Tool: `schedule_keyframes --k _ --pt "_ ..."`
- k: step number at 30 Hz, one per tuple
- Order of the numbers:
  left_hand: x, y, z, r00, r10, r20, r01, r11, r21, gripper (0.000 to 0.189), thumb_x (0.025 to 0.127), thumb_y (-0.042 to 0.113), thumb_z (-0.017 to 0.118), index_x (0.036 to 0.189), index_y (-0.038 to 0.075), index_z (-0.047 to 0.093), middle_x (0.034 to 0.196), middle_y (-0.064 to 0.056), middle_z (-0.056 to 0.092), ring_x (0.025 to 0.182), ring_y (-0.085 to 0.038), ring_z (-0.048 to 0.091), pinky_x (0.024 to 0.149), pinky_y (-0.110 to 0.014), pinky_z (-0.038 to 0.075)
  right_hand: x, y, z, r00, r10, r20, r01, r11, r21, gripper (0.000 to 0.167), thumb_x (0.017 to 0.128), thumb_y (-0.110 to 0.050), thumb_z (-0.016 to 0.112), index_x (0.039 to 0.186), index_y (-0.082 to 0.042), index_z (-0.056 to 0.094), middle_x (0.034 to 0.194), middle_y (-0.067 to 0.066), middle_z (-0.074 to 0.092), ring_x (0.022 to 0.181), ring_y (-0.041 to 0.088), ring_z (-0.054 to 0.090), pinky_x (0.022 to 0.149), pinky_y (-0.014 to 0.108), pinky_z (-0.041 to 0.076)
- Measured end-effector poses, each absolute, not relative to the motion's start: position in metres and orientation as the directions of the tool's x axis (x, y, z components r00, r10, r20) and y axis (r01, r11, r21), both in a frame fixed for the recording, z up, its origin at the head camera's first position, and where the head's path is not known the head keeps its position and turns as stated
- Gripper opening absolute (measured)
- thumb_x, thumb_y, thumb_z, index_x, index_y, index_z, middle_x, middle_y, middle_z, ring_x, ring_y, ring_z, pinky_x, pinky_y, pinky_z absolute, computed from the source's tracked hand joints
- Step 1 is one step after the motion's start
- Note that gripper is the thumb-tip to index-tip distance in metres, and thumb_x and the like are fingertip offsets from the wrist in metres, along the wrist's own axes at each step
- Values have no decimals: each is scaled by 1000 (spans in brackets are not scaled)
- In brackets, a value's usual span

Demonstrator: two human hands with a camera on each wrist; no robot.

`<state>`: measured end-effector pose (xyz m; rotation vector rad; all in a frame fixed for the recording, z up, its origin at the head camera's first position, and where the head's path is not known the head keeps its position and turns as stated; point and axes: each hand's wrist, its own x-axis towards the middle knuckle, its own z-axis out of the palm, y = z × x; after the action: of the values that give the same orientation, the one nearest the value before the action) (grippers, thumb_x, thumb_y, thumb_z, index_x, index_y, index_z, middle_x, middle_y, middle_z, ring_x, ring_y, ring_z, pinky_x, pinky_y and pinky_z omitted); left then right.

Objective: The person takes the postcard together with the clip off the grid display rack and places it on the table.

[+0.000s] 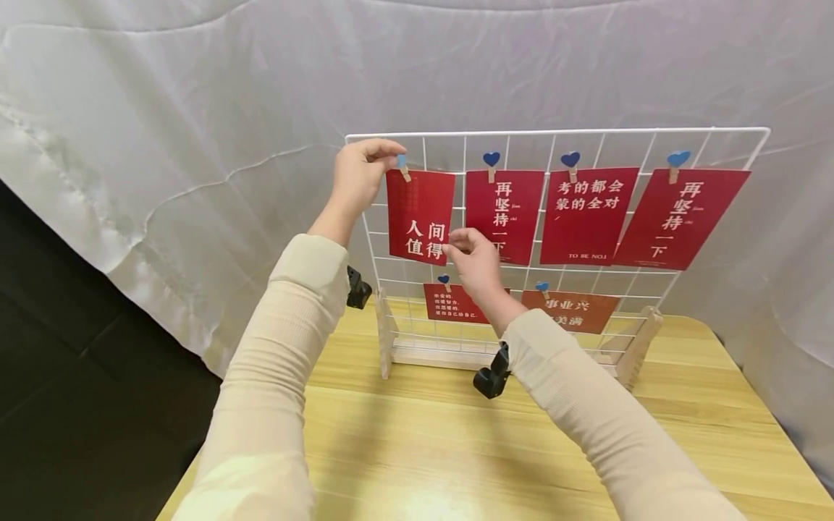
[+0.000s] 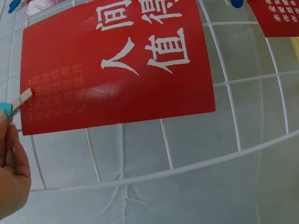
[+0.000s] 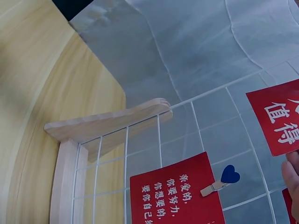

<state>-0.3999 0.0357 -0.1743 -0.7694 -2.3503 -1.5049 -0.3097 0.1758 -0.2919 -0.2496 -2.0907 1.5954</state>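
At the upper left of a white wire grid (image 1: 554, 133), a red card (image 1: 417, 202) with large white characters hangs against the wires. My left hand (image 1: 358, 177) pinches a small wooden clothespin (image 2: 21, 101) with a light blue heart, which bites on the card's top edge. Lower down, my right hand (image 1: 478, 268) pinches the card's lower right edge between thumb and forefinger. That same card fills much of the left wrist view; in the right wrist view only its lower corner shows, with my right fingertips (image 3: 292, 161) beside it.
Three more red cards hang along the top row, such as the far right one (image 1: 680, 217), on heart clothespins. Below hang a small red card (image 1: 449, 307) and an orange-red card (image 1: 580, 318). Wooden feet (image 1: 386, 340) hold the grid on a wooden table (image 1: 417, 449). A pale curtain (image 1: 260, 79) stands behind.
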Motion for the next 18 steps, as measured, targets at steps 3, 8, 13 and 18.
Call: schedule_keyframes --k 3,8,13,18 --pt "-399 37 -175 -829 294 475 554 325 766 19 86 9 52 99 12 66 99 1 60 90 -9 47 70 -21 41 -312 175 -293 -849 433 303 -184 295 -938 24 82 -9 59 105 -6 55 94 10 59 86 19 54 72 27 46" --pt "-400 38 -177 -812 290 506 580 311 753 18 86 8 51 97 10 66 96 0 60 86 -10 48 67 -21 41 -313 173 -294 -842 434 319 -211 278 -937 28 82 -6 57 110 -7 53 91 11 56 84 20 53 73 28 47" --pt "-402 38 -179 -794 282 539 605 276 747 16 85 5 52 93 7 66 92 -3 60 83 -11 48 65 -21 41 -309 173 -295 -843 423 334 -234 271 -934 31 82 -5 56 113 -7 53 93 11 56 86 19 52 74 27 47" --pt "-403 36 -179 -788 274 551 614 275 740 16 84 3 52 92 6 66 89 -5 60 79 -11 48 64 -20 39 -306 174 -296 -845 409 344 -257 253 -933 31 81 -3 57 112 -6 54 91 12 56 85 19 53 73 26 47"
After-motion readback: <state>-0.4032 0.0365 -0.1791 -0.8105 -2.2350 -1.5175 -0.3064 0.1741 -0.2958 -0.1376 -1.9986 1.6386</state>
